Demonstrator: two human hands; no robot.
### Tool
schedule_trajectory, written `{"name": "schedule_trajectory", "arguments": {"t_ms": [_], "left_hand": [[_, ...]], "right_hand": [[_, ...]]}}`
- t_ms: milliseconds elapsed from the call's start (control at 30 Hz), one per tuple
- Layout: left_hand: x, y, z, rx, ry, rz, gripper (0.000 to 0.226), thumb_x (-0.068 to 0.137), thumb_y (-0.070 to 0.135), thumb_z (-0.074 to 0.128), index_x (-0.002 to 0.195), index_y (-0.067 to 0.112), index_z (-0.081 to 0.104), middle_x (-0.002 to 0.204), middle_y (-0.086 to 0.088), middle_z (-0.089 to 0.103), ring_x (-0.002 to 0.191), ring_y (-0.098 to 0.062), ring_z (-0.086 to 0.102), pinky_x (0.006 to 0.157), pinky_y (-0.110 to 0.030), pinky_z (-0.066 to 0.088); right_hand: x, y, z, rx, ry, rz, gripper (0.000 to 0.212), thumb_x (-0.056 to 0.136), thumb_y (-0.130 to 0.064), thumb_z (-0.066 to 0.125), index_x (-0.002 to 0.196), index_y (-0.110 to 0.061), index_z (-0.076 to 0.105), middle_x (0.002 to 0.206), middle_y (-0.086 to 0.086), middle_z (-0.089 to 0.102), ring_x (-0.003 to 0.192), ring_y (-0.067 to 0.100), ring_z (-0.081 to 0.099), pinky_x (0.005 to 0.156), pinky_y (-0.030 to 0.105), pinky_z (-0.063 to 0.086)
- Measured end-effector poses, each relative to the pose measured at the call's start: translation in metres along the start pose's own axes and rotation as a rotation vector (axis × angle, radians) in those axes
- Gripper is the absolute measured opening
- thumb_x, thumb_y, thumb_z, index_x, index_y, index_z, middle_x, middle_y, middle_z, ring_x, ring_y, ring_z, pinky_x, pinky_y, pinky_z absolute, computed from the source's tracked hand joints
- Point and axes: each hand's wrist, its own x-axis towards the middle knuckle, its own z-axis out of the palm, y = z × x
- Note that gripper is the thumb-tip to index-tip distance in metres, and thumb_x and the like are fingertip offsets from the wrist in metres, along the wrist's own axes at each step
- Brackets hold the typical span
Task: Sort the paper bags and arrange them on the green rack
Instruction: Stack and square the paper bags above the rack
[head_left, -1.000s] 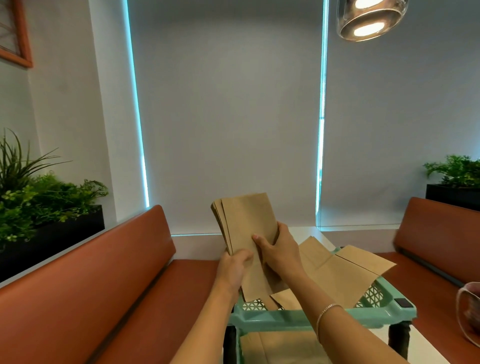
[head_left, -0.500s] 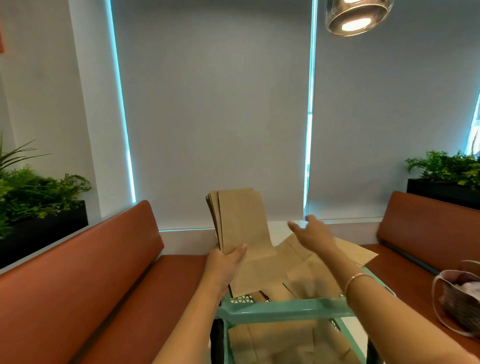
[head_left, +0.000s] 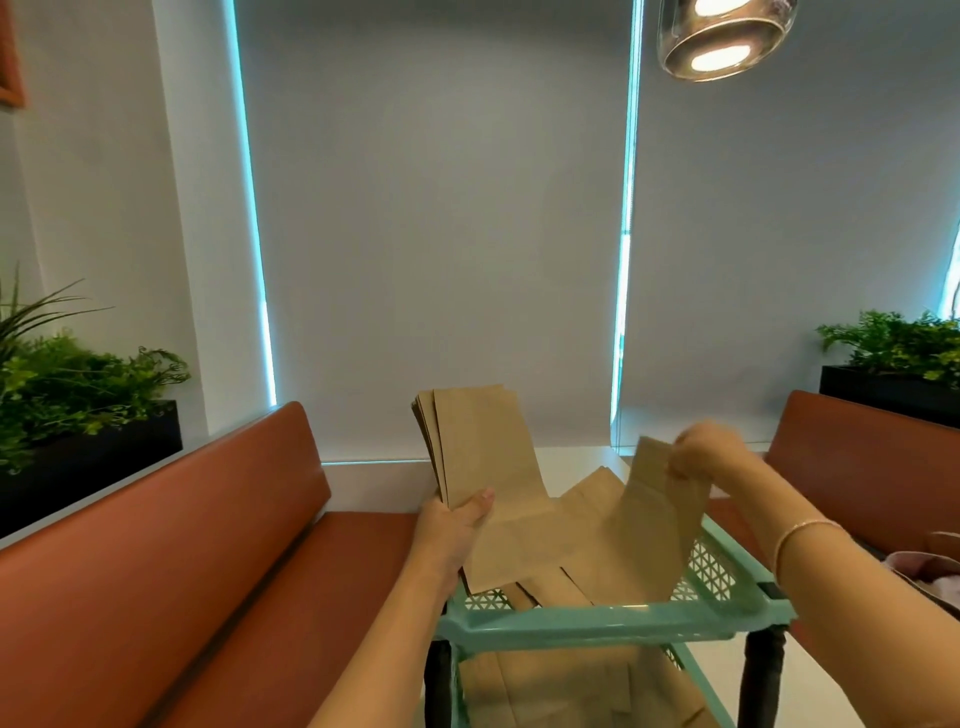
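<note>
Left grip (head_left: 457, 519) is wrapped round a stack (head_left: 480, 452) of brown paper bags, thumb pressed flat on the front sheet, the stack standing nearly upright above the near left corner of the rack (head_left: 597, 621). Right grip (head_left: 701, 460) is pinching the top edge of a single bag (head_left: 660, 525), which hangs down with its lower end reaching into the top tray. A thin bracelet (head_left: 802, 530) sits on the right wrist.

Nearest the camera, the rack's green front rail runs across, with dark posts below it, and more bags (head_left: 561, 680) lie flat on the lower shelf. In the top tray, loose bags (head_left: 576, 556) lie overlapping, some ends poking toward the front rail, the lattice wall showing at the right side.

Left of the rack runs a red-brown seat (head_left: 218, 561) with a padded back; a second one (head_left: 852, 452) stands to the right, with something pinkish, only partly in view, at the right edge. Behind each seat back sits a dark planter of green plants (head_left: 62, 384). Farther off, grey blinds (head_left: 436, 218) cover the windows, bright light leaking at their edges, and a glass lamp (head_left: 722, 39) hangs top right.
</note>
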Motion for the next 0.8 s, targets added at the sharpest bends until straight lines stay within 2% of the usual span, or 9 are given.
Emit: {"name": "schedule_trajectory", "arguments": {"t_ms": [100, 200, 267, 367, 433, 500, 600, 700, 800], "left_hand": [[0.003, 0.0, 0.0, -0.042, 0.003, 0.003, 0.019, 0.088, 0.014, 0.063, 0.106, 0.007, 0.064, 0.105, -0.01, 0.069, 0.098, -0.025, 0.065, 0.085, -0.041, 0.054], [0.001, 0.002, 0.001, -0.044, 0.023, 0.018, 0.008, 0.094, 0.014, 0.055, 0.098, 0.014, 0.062, 0.096, -0.006, 0.067, 0.09, -0.024, 0.064, 0.073, -0.035, 0.054], [0.002, 0.002, 0.001, -0.032, 0.035, 0.013, 0.016, 0.095, 0.018, 0.053, 0.108, 0.012, 0.061, 0.102, -0.007, 0.066, 0.098, -0.026, 0.062, 0.083, -0.039, 0.052], [0.0, 0.002, 0.0, -0.003, 0.078, -0.012, 0.037, 0.094, 0.038, 0.052, 0.122, 0.014, 0.056, 0.117, -0.008, 0.064, 0.11, -0.028, 0.059, 0.098, -0.049, 0.046], [0.002, -0.001, -0.003, 0.01, 0.078, -0.024, 0.049, 0.092, 0.051, 0.045, 0.128, 0.017, 0.053, 0.121, -0.009, 0.062, 0.112, -0.03, 0.058, 0.097, -0.051, 0.046], [0.002, -0.001, -0.003, -0.023, 0.075, -0.02, 0.049, 0.093, 0.054, 0.039, 0.126, 0.021, 0.054, 0.119, -0.008, 0.063, 0.108, -0.029, 0.06, 0.094, -0.051, 0.049], [0.004, 0.001, -0.004, -0.043, 0.061, -0.005, 0.053, 0.087, 0.062, 0.04, 0.12, 0.023, 0.057, 0.118, -0.005, 0.065, 0.107, -0.026, 0.061, 0.095, -0.049, 0.049], [0.003, 0.002, -0.002, -0.031, 0.018, 0.029, 0.036, 0.082, 0.057, 0.053, 0.104, 0.03, 0.059, 0.113, -0.004, 0.067, 0.104, -0.024, 0.063, 0.094, -0.049, 0.05], [0.004, 0.0, -0.002, -0.024, -0.019, 0.054, 0.02, 0.084, 0.029, 0.067, 0.102, 0.024, 0.061, 0.111, -0.008, 0.068, 0.102, -0.025, 0.064, 0.093, -0.049, 0.05]], "right_hand": [[-0.017, -0.032, -0.026, 0.443, 0.088, -0.172, 0.022, 0.085, -0.005, 0.056, 0.104, -0.005, 0.068, 0.099, 0.012, 0.066, 0.09, 0.025, 0.06, 0.078, 0.033, 0.05], [-0.046, -0.057, -0.036, 0.682, 0.393, -0.416, 0.029, 0.087, -0.008, 0.055, 0.112, -0.015, 0.069, 0.102, 0.004, 0.068, 0.096, 0.02, 0.062, 0.088, 0.032, 0.049], [-0.063, -0.068, -0.024, 0.719, 0.446, -0.547, 0.03, 0.087, -0.008, 0.057, 0.112, -0.019, 0.069, 0.104, 0.004, 0.068, 0.095, 0.016, 0.061, 0.083, 0.023, 0.044], [-0.078, -0.069, 0.013, 0.691, 0.263, -0.68, 0.023, 0.087, -0.012, 0.063, 0.105, -0.023, 0.072, 0.107, 0.001, 0.067, 0.097, 0.01, 0.057, 0.089, 0.02, 0.043], [-0.08, -0.06, 0.041, 0.592, 0.06, -0.732, 0.022, 0.087, -0.014, 0.064, 0.096, -0.033, 0.072, 0.119, -0.003, 0.063, 0.109, 0.008, 0.053, 0.101, 0.031, 0.041], [-0.082, -0.051, 0.061, 0.453, -0.142, -0.716, 0.031, 0.087, -0.015, 0.063, 0.085, -0.046, 0.069, 0.13, -0.01, 0.052, 0.12, 0.009, 0.045, 0.105, 0.036, 0.039], [-0.084, -0.044, 0.074, 0.551, -0.347, -0.647, 0.04, 0.084, 0.0, 0.062, 0.077, -0.037, 0.074, 0.131, -0.015, 0.044, 0.121, 0.012, 0.044, 0.093, 0.028, 0.05], [-0.088, -0.041, 0.069, 0.628, -0.438, -0.618, 0.038, 0.078, 0.011, 0.062, 0.074, -0.025, 0.076, 0.129, -0.014, 0.047, 0.116, 0.008, 0.045, 0.076, 0.01, 0.051], [-0.09, -0.039, 0.064, 0.625, -0.515, -0.6, 0.034, 0.074, 0.009, 0.063, 0.07, -0.022, 0.076, 0.125, -0.016, 0.051, 0.115, 0.004, 0.046, 0.074, 0.004, 0.045]]}}
